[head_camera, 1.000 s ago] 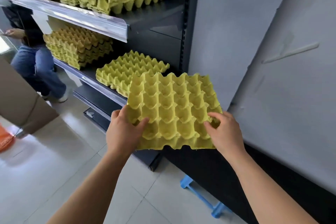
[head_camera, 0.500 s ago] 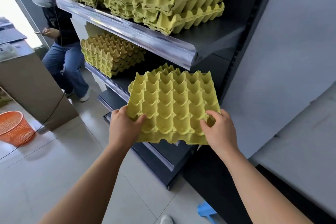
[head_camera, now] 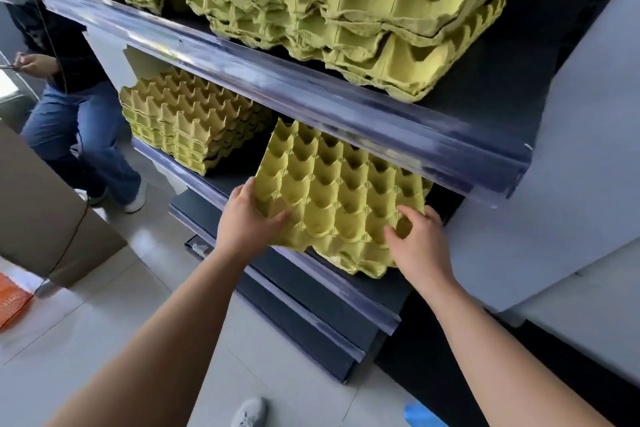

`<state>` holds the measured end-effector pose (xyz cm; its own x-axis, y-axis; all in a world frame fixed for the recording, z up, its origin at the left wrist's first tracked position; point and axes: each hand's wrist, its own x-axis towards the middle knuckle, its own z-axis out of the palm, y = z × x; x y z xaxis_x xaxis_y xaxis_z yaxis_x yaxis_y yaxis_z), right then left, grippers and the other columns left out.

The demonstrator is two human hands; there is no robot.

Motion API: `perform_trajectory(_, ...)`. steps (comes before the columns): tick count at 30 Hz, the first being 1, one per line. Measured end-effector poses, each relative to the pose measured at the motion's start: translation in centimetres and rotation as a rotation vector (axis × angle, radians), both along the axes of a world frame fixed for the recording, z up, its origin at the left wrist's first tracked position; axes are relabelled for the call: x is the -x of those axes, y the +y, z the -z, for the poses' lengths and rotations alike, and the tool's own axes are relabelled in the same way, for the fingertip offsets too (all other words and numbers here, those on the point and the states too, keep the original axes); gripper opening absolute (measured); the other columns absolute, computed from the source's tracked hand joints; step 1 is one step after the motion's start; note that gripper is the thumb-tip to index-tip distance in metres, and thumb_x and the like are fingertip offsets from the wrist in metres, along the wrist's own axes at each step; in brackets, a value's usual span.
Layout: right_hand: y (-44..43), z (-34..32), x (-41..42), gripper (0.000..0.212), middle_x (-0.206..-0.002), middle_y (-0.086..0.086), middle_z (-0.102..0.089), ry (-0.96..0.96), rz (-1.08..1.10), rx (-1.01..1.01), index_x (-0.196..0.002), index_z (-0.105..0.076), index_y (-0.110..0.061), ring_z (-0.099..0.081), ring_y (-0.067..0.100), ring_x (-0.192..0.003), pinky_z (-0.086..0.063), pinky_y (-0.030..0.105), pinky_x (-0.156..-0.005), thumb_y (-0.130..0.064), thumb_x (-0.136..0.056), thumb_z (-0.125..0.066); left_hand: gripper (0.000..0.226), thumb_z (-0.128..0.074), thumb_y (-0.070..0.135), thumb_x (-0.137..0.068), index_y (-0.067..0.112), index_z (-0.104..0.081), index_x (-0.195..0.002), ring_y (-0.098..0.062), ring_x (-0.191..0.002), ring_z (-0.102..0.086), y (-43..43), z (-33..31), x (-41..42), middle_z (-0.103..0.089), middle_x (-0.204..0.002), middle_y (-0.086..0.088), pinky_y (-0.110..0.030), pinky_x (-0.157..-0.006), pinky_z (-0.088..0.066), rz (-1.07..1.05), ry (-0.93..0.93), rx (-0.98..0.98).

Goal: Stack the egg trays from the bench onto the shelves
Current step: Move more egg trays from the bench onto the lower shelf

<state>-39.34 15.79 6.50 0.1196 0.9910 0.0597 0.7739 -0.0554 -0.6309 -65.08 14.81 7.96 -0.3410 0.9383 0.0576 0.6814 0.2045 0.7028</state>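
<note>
Tray point(head_camera: 337, 198) farther in, between both hands point(head_camera: 247, 222) point(head_camera: 419, 243)

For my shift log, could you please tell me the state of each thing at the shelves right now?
Yellow-green moulded-pulp egg tray: tilted, gripped by both hands, far edge under the upper shelf.
Left hand: grips tray's left edge.
Right hand: grips tray's near right corner.
Stack beneath the tray: flat, mostly hidden.
Stack to its left: nested, flat.
Top-shelf stack: nested, uneven.
</note>
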Motion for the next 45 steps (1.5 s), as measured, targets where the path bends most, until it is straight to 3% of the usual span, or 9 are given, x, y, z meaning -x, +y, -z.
perform_trajectory(7,1.6,1.5,4.9,0.052,-0.145,0.018,-0.035,-0.037,0.214,0.051,-0.134,-0.051,-0.022,-0.057,0.035,-0.112,-0.049,0.043,-0.094,-0.039,-0.086,-0.061,0.099,-0.079,0.057,-0.057,0.017,-0.039,-0.139,-0.02,-0.113,-0.055,7.1,1.2,5.6,-0.053,-0.128,-0.001,-0.037,-0.096,-0.047,0.299,0.018,0.165)
perform_trajectory(11,1.7,2.0,6.9,0.052,-0.144,0.018,-0.036,-0.036,0.301,0.07,-0.134,-0.051,-0.022,-0.06,0.037,-0.105,-0.049,0.043,-0.094,-0.038,-0.085,-0.062,0.106,-0.071,0.071,-0.045,0.016,-0.043,-0.13,-0.018,-0.103,-0.061,10.3,2.4,7.5,-0.06,-0.12,-0.001,-0.04,-0.089,-0.052,0.395,0.041,0.195)
perform_trajectory(16,2.6,2.5,8.2,0.054,-0.145,0.02,-0.036,-0.052,0.328,0.112,-0.136,-0.049,-0.021,-0.053,0.033,-0.119,-0.043,0.037,-0.102,-0.039,-0.086,-0.061,0.07,-0.081,0.047,-0.065,0.012,-0.048,-0.117,-0.019,-0.095,-0.048,11.9,2.0,7.8,-0.053,-0.116,-0.01,-0.029,-0.08,-0.04,0.491,0.064,0.217)
perform_trajectory(19,2.8,2.7,8.6,0.056,-0.147,0.021,-0.033,-0.08,0.334,0.145,-0.139,-0.045,-0.021,-0.052,0.032,-0.122,-0.04,0.036,-0.105,-0.041,-0.088,-0.058,0.082,-0.078,0.038,-0.075,0.005,-0.036,-0.138,-0.029,-0.112,-0.049,12.6,2.4,7.9,-0.042,-0.133,-0.014,-0.025,-0.084,-0.033,0.522,0.055,0.232)
perform_trajectory(24,3.0,2.9,9.0,0.056,-0.149,0.021,-0.028,-0.149,0.334,0.179,-0.141,-0.041,-0.023,-0.064,0.031,-0.098,-0.046,0.036,-0.099,-0.044,-0.09,-0.053,0.081,-0.073,0.039,-0.08,0.007,-0.03,-0.141,-0.031,-0.113,-0.052,12.9,2.6,8.1,-0.037,-0.135,-0.012,-0.029,-0.082,-0.038,0.56,0.063,0.266)
perform_trajectory(28,3.0,2.6,9.1,0.057,-0.15,0.02,-0.027,-0.173,0.336,0.212,-0.142,-0.04,-0.023,-0.049,0.035,-0.123,-0.04,0.04,-0.104,-0.046,-0.091,-0.052,0.097,-0.069,0.047,-0.081,0.006,-0.014,-0.15,-0.036,-0.126,-0.04,13.0,2.7,8.2,-0.03,-0.143,-0.017,-0.042,-0.103,-0.037,0.578,0.129,0.283)
perform_trajectory(31,2.4,1.4,9.4,0.057,-0.151,0.018,-0.029,-0.228,0.353,0.171,-0.142,-0.041,-0.02,-0.033,0.034,-0.136,-0.036,0.041,-0.107,-0.044,-0.092,-0.052,0.088,-0.063,0.051,-0.083,0.004,-0.024,-0.146,-0.038,-0.131,-0.033,12.9,2.2,8.0,-0.03,-0.146,-0.018,-0.044,-0.108,-0.03,0.564,0.285,0.198)
perform_trajectory(39,-3.2,-1.8,8.0,0.046,-0.144,0.008,-0.046,-0.255,0.396,-0.006,-0.135,-0.051,-0.008,-0.042,0.021,-0.133,-0.034,0.031,-0.106,-0.029,-0.094,-0.053,0.057,-0.052,0.039,-0.093,0.01,-0.043,-0.141,-0.033,-0.123,-0.044,8.8,0.0,3.0,-0.05,-0.139,-0.009,-0.04,-0.102,-0.034,0.775,0.446,-0.109)
perform_trajectory(45,-10.4,-2.9,3.4,0.03,-0.114,0.012,-0.064,-0.289,0.552,-0.008,-0.112,-0.062,-0.001,-0.057,0.031,-0.105,-0.047,0.038,-0.084,-0.021,-0.091,-0.056,0.037,-0.053,0.033,-0.093,0.012,-0.061,-0.123,-0.031,-0.114,-0.052,3.1,-0.6,-4.4,-0.061,-0.125,-0.006,-0.04,-0.094,-0.041,1.032,0.447,-0.214)
